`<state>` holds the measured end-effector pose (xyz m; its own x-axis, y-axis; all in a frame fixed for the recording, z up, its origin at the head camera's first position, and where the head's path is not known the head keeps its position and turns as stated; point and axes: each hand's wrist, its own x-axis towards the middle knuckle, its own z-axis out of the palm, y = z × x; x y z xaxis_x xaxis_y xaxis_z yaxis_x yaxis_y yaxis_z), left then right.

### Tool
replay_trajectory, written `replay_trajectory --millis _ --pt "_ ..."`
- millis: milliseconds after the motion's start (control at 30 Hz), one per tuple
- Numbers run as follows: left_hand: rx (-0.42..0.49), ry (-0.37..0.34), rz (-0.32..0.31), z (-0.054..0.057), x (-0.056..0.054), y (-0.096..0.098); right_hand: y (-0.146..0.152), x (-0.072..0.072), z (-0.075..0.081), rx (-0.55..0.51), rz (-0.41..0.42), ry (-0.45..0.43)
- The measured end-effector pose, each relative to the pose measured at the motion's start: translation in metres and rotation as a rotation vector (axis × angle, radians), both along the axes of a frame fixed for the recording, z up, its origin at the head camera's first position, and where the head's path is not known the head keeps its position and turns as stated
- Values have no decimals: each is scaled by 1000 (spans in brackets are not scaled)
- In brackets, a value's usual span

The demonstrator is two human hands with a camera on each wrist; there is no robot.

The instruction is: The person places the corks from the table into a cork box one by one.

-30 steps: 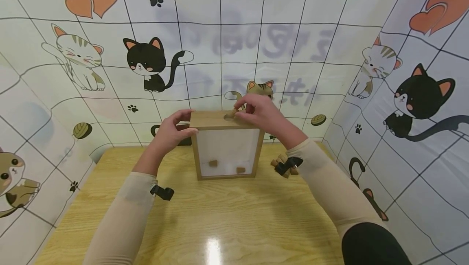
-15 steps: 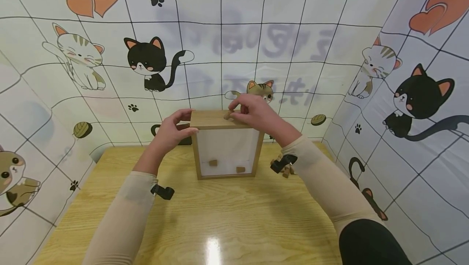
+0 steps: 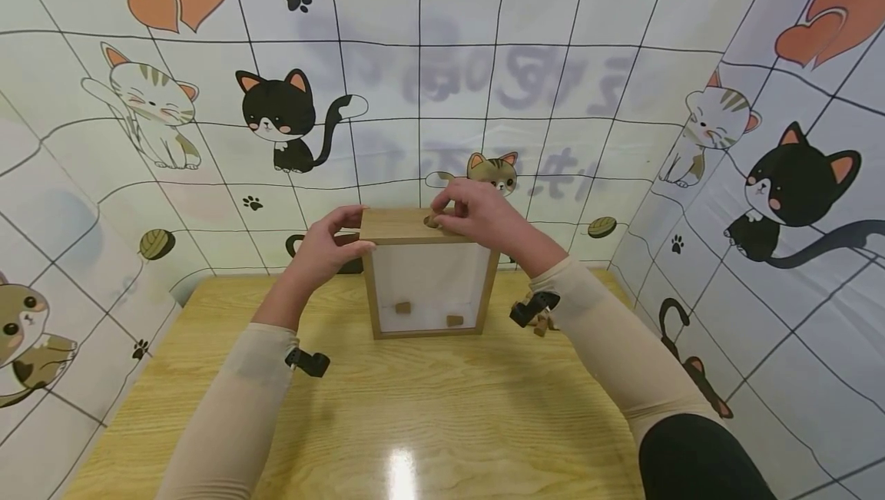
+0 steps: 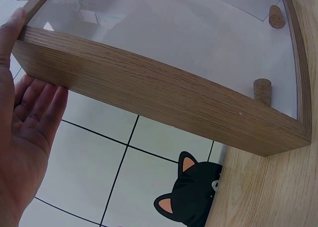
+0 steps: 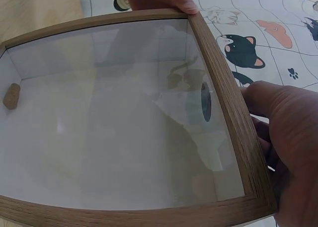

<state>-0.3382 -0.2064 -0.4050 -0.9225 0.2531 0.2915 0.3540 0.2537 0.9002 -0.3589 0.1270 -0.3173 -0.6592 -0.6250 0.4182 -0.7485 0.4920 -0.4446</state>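
Observation:
A shallow wooden box frame point(image 3: 387, 225) with a clear front stands upright on the table. Inside, two corks lie along the bottom: one cork point(image 3: 403, 308) left, another cork point(image 3: 454, 321) right. My left hand point(image 3: 323, 245) grips the box's upper left side, its thumb at the front edge and its fingers behind, as the left wrist view shows. Over the box top, my right hand point(image 3: 484, 212) pinches a cork point(image 3: 432, 220) between thumb and forefinger, right at the top hole. From inside, that hole point(image 5: 206, 102) appears as a dark oval in the right wrist view.
Several loose corks point(image 3: 541, 324) lie on the wooden table point(image 3: 387, 408) to the right of the box, partly hidden by the right wrist camera point(image 3: 535, 308). A cat-patterned cloth wall point(image 3: 387, 139) rises close behind the box and continues along both sides.
My right hand has shifted slightly left, bringing its cork from beside the hole onto it. The left hand, the box and the two corks inside stay in place.

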Motion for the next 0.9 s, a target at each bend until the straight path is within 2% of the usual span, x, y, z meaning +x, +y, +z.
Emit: replay_trajectory --millis 500,733,900 --pt "0 0 -2 0 -2 1 6 0 -3 -26 25 72" --pt "22 12 -15 -1 -3 1 23 11 -6 -103 19 129" --pt "12 22 -10 -2 -2 0 45 21 -13 -172 -28 194"
